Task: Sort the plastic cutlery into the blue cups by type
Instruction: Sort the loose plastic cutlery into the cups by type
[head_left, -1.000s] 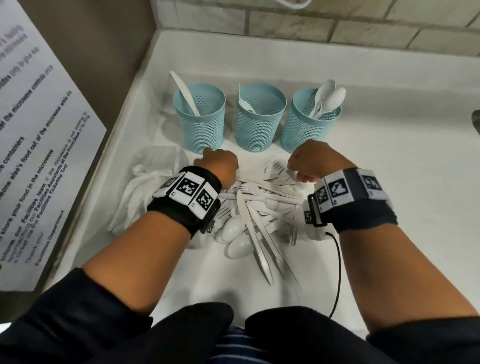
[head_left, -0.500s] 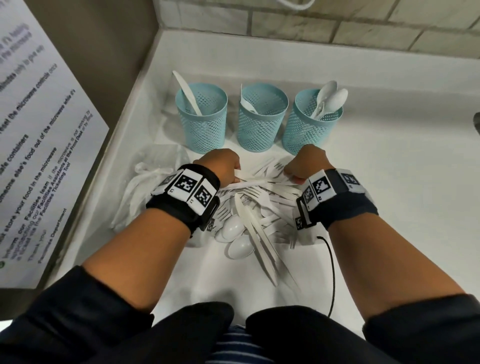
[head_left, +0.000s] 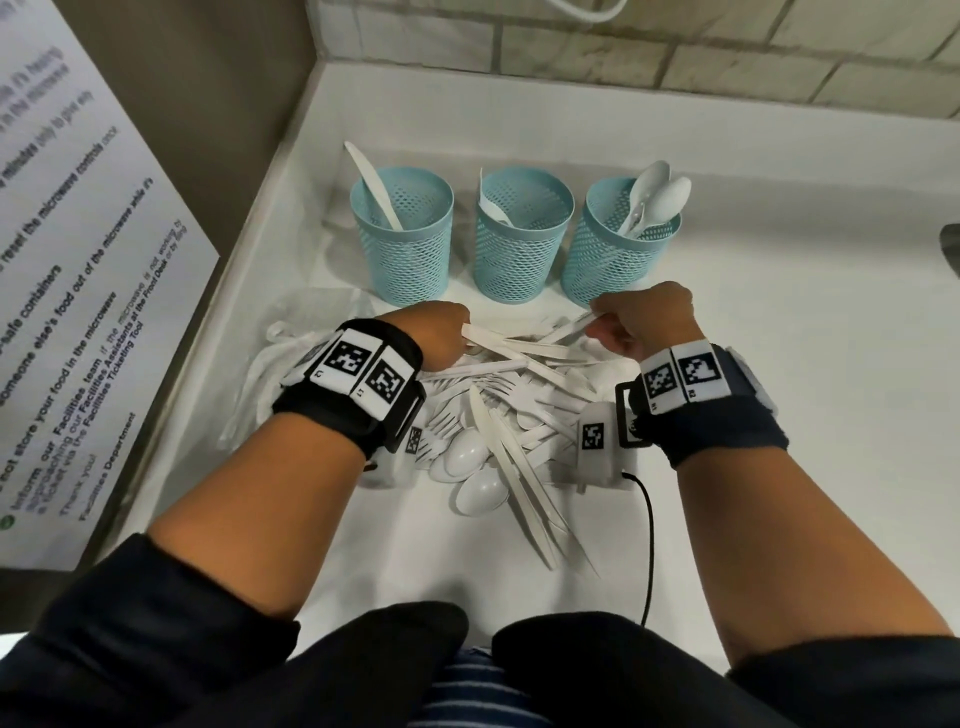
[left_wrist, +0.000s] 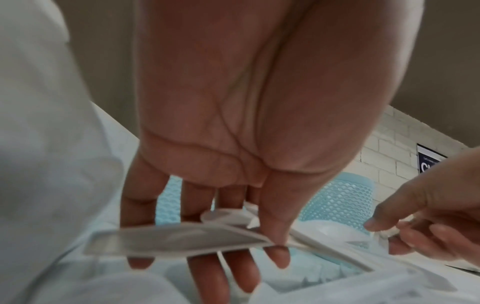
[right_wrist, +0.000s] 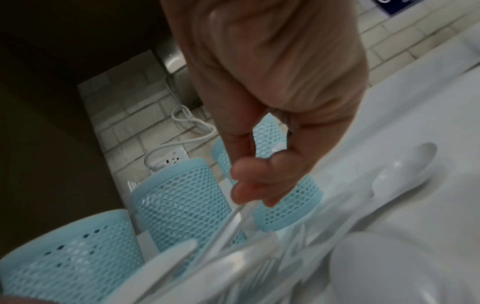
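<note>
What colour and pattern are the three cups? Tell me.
Light blue cups, with perforated mesh walls; clearest in the head view.

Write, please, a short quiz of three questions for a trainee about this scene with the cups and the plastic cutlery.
1. True or false: the left cup holds two spoons.
2. How many blue cups stand in the row?
3. The right hand pinches: A) a thin white piece from the pile; B) a cup; C) nothing.

Key: 1 false, it holds a knife; the spoons stand in the right cup. 2 three. 3 A.
</note>
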